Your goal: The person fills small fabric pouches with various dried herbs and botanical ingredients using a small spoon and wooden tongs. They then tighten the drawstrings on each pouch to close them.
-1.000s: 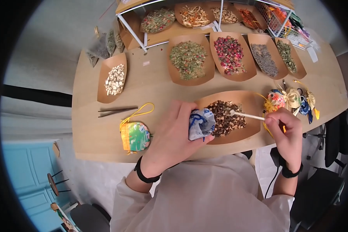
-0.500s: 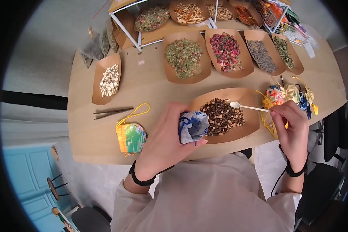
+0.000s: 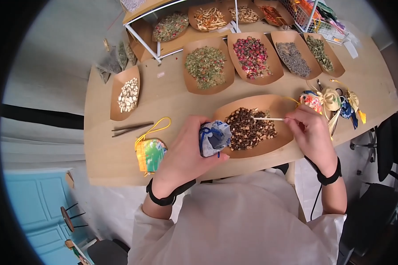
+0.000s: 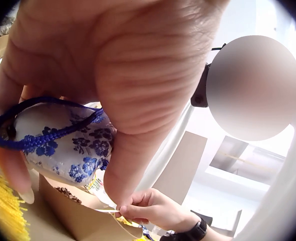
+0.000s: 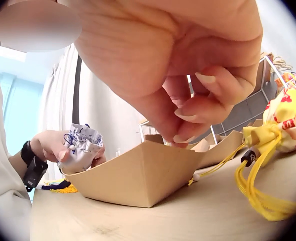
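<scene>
My left hand [image 3: 181, 152] grips a white drawstring pouch [image 3: 216, 138] with blue flowers, its mouth facing up. In the left wrist view, a braided blue cord [image 4: 47, 138] loops across the pouch's side. Between thumb and fingers, my right hand [image 3: 313, 137] pinches the thin handle of a small white spoon [image 3: 269, 119]. The spoon's bowl end is hidden among dark brown dried pieces [image 3: 248, 134] in a brown paper tray [image 3: 284, 108]. The pouch overlaps the tray's left end in the head view. From the right wrist, the tray's wall [image 5: 118, 175] conceals the spoon's bowl.
A green and yellow pouch [image 3: 151, 155] and dark tweezers [image 3: 132, 129] lie left. Finished-looking pouches [image 3: 331, 99] sit right of the tray. Behind stand trays of green herbs [image 3: 208, 66], rosebuds [image 3: 252, 55], lavender-like buds [image 3: 292, 59] and, at left, white slices [image 3: 128, 95].
The right hand has brought the spoon left and down, from raised over the tray's right part to bowl-first in the brown pieces. The left hand keeps holding the pouch beside the tray.
</scene>
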Tool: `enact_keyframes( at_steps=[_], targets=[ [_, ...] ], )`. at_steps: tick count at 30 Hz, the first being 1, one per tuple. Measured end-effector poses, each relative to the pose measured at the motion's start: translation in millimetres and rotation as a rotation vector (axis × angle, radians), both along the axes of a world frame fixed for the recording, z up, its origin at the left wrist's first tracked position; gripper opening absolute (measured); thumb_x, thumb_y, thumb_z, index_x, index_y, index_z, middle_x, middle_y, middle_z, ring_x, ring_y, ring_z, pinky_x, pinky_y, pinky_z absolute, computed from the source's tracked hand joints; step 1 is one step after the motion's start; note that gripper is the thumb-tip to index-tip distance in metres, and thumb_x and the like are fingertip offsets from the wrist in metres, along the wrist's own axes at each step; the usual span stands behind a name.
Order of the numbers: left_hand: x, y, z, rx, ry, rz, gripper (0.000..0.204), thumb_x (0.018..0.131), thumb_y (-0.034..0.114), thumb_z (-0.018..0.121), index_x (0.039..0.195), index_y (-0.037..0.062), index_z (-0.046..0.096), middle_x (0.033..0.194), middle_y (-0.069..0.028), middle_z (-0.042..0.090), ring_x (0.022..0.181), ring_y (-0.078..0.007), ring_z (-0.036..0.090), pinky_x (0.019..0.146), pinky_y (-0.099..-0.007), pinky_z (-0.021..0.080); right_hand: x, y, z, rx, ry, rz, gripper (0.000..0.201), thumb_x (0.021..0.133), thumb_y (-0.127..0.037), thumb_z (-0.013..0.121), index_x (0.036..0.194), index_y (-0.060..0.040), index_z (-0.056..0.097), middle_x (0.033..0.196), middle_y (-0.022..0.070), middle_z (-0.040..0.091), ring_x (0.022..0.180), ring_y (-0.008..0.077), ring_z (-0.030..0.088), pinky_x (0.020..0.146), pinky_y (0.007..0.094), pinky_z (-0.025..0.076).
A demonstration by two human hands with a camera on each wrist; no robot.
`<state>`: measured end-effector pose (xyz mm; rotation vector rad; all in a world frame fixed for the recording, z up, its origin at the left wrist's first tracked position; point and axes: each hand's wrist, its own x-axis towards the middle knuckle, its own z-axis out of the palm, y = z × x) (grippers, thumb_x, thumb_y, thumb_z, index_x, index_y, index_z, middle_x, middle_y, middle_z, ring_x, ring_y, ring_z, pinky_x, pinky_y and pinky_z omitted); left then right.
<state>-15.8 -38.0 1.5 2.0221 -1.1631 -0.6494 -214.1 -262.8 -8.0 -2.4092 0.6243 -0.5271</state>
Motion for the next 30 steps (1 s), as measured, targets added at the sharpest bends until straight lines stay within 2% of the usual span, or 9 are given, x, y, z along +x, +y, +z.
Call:
enact_keyframes(
  at_steps=[2,8,13,20,23,25,26,27,30],
  targets=[
    [0.1,1.4,1.7,0.027,-0.04,0.009,0.075,0.072,0.018,0.092,0.13,0.0037,0.046,0.115,-0.013,0.062,0.105,-0.0252,0.064,0.091,-0.0371,0.052,0.6,1.1,-1.8,0.02,-0.004,0.001,0.006,0.088,0.0,0.069,0.092,0.0025,0.072,0.079,0.0144,0.063,0.06,0.0286,0.06,0.058,0.0383,0.047],
    [1.7,-3.1,7.8,0.033,-0.044,-0.005,0.074,0.073,0.019,0.091,0.131,0.0028,0.048,0.116,-0.0131,0.064,0.106,-0.026,0.064,0.092,-0.0364,0.052,-1.0,-0.5,-0.3,0.13,-0.036,-0.026,0.006,0.089,-0.001,0.068,0.093,0.0026,0.072,0.079,0.0124,0.064,0.059,0.024,0.058,0.058,0.0348,0.047],
    [2.3,-8.1,10.3,0.046,-0.1,-0.033,0.074,0.074,0.022,0.091,0.131,0.0025,0.05,0.117,-0.0131,0.064,0.108,-0.0271,0.065,0.092,-0.0375,0.052,-5.0,-3.0,-6.9,0.258,-0.044,-0.067,0.007,0.091,-0.003,0.069,0.093,0.0031,0.071,0.077,0.0079,0.061,0.061,0.0144,0.052,0.058,0.03,0.043],
    [8.1,-8.6,4.9,-0.007,-0.132,-0.06,0.072,0.073,0.024,0.091,0.13,0.0027,0.051,0.118,-0.0146,0.061,0.107,-0.0327,0.063,0.091,-0.0394,0.052,-10.2,1.6,13.6,0.238,-0.073,-0.079,0.006,0.092,-0.002,0.069,0.092,0.0038,0.071,0.076,0.0064,0.06,0.063,0.012,0.051,0.057,0.0281,0.041],
    [8.8,-9.8,4.7,0.011,-0.136,-0.074,0.072,0.073,0.024,0.091,0.129,0.0032,0.052,0.118,-0.0148,0.059,0.106,-0.0337,0.063,0.09,-0.0403,0.051,-4.3,15.8,33.7,0.208,-0.086,-0.031,0.004,0.091,-0.001,0.07,0.092,0.0031,0.071,0.076,0.0068,0.059,0.063,0.0123,0.051,0.057,0.0283,0.041],
    [8.3,-10.6,4.2,0.01,-0.12,-0.075,0.071,0.073,0.024,0.091,0.129,0.0032,0.052,0.119,-0.015,0.059,0.106,-0.0338,0.062,0.09,-0.0404,0.051,3.1,30.5,44.7,0.146,-0.091,0.036,0.003,0.088,0.002,0.071,0.091,0.0023,0.072,0.077,0.0084,0.059,0.063,0.0164,0.053,0.057,0.0302,0.042],
    [7.9,-10.4,3.9,0.009,-0.105,-0.077,0.071,0.073,0.025,0.091,0.128,0.0033,0.051,0.119,-0.0151,0.058,0.107,-0.034,0.062,0.09,-0.0405,0.051,6.2,32.1,37.4,-0.008,-0.151,0.128,0.006,0.085,0.004,0.072,0.091,0.0021,0.072,0.077,0.01,0.06,0.064,0.0211,0.056,0.057,0.0327,0.044],
    [7.8,-10.0,3.6,0.011,-0.102,-0.082,0.071,0.073,0.025,0.091,0.128,0.0033,0.051,0.119,-0.0151,0.058,0.107,-0.034,0.062,0.09,-0.0405,0.051,8.7,36.3,39.1,-0.006,-0.148,0.123,0.006,0.085,0.004,0.072,0.091,0.0021,0.072,0.077,0.01,0.06,0.064,0.0211,0.056,0.057,0.0327,0.044],
    [8.4,-9.3,2.0,-0.02,-0.077,-0.078,0.071,0.072,0.025,0.092,0.126,0.0035,0.051,0.116,-0.0145,0.059,0.104,-0.0328,0.063,0.089,-0.0398,0.051,10.7,42.8,50.5,-0.243,-0.207,0.169,0.007,0.083,0.005,0.072,0.09,0.002,0.072,0.079,0.0099,0.062,0.067,0.0216,0.06,0.059,0.034,0.047]
  ],
)
